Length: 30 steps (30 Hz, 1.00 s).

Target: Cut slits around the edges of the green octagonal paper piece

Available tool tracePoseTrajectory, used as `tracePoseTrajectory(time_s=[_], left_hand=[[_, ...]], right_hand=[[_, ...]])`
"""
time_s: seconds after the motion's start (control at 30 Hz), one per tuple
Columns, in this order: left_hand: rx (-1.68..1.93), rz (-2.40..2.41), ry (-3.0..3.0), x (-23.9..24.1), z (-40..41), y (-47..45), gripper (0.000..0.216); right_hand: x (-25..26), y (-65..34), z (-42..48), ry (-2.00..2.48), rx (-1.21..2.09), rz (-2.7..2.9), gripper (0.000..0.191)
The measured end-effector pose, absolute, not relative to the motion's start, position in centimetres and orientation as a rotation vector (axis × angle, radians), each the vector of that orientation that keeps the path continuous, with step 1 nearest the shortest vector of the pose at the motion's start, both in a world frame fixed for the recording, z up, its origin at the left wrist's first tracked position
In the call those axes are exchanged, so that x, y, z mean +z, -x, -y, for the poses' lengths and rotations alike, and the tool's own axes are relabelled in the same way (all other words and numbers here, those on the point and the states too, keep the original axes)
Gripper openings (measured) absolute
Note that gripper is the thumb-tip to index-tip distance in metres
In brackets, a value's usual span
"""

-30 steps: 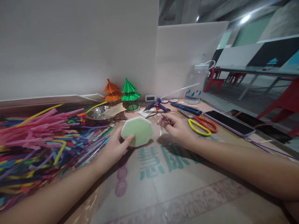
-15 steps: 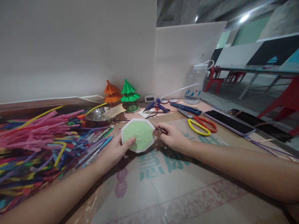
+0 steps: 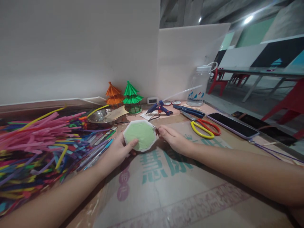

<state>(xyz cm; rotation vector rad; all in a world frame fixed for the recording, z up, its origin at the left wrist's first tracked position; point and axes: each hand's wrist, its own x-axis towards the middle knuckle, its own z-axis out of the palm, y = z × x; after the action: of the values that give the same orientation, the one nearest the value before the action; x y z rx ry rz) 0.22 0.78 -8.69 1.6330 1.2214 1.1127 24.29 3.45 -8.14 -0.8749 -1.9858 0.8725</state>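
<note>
While the left hand (image 3: 119,150) clamps the green octagon (image 3: 140,135) near frame centre | right hand (image 3: 174,140) pinches a thin dark tool (image 3: 155,127), just right of octagon | tool slants toward upper left, contact unclear
</note>
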Motion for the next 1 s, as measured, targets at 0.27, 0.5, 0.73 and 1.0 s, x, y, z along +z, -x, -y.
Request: tracePoseTrajectory(time_s=[0.27, 0.5, 0.73, 1.0], left_hand=[[1.056, -1.213, -1.652, -9.59, -1.10, 0.32, 0.053], [1.041, -1.204, -1.677, -9.66, -1.15, 0.36, 0.053], [1.015, -1.213, -1.667, -9.60, -1.08, 0.33, 0.054], [0.972, -1.260, -1.780, -9.54, -0.96, 0.61, 0.051]], right_hand=[[-8.04, -24.33, -3.45, 0.888, 0.901, 1.988, 0.050], [-8.11, -24.19, -3.52, 0.904, 0.932, 1.968, 0.049], [-8.14, -24.02, -3.69, 0.919, 0.963, 1.949, 0.047], [-7.96, -23.89, -3.18, 0.893, 1.008, 1.918, 0.049]])
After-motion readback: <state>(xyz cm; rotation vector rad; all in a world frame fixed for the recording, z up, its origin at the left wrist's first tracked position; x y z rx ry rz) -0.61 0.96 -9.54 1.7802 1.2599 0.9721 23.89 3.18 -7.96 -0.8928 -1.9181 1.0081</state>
